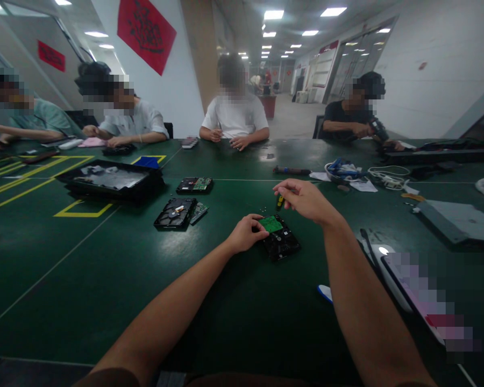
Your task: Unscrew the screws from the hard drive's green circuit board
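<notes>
A black hard drive (283, 245) with a green circuit board (271, 224) on its upper face lies on the green table. My left hand (248, 234) grips its left edge, thumb on top by the board. Above the far edge of the drive, my right hand (302, 200) is closed around a small yellow and black screwdriver (280, 202), which points downward. Whether its tip touches the drive is hard to tell. Several tiny bits, perhaps screws, lie just beyond the drive. Left of my hands sit a second black drive (175, 213) with a loose circuit board (199, 213) against it.
Farther back are another drive (194, 185), a black tray (108, 177) and a dark tool (292, 170). A phone (411, 295) lies by my right forearm, near a blue and white object (325, 293). Cables (389, 174) and a grey case (455, 220) stand right. Several people sit opposite.
</notes>
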Demonstrator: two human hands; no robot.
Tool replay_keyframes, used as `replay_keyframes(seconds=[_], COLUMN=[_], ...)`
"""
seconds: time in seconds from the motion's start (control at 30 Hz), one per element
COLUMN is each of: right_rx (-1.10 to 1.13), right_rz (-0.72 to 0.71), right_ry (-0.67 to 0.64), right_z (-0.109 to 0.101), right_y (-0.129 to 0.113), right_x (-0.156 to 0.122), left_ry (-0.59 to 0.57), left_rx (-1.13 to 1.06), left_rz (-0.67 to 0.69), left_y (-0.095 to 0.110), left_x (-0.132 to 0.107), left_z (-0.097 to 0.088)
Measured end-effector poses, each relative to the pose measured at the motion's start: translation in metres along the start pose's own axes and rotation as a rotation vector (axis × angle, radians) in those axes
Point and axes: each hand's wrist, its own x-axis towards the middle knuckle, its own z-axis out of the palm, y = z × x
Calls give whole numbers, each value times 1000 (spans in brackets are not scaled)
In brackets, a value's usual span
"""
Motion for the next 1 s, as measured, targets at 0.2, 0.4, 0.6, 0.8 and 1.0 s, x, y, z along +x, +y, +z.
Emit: replay_keyframes(seconds=[0.2, 0.4, 0.6, 0.8, 1.0], right_rx=[-47, 60, 15, -65, 66], right_rz=[25, 31, 6, 27, 20], right_ry=[39, 9, -9, 44, -20], right_z=[-1, 2, -1, -2, 0], right_y=[2, -2, 1, -1, -5], right_x=[0, -2, 0, -1, -2], left_ry=[4, 9, 3, 2, 14], left_rx=[10, 8, 12, 12, 5], left_rz=[13, 25, 8, 1, 26], left_y=[0, -2, 0, -2, -5], left_x=[0, 0, -1, 0, 1], left_z=[0, 1, -1, 1, 2])
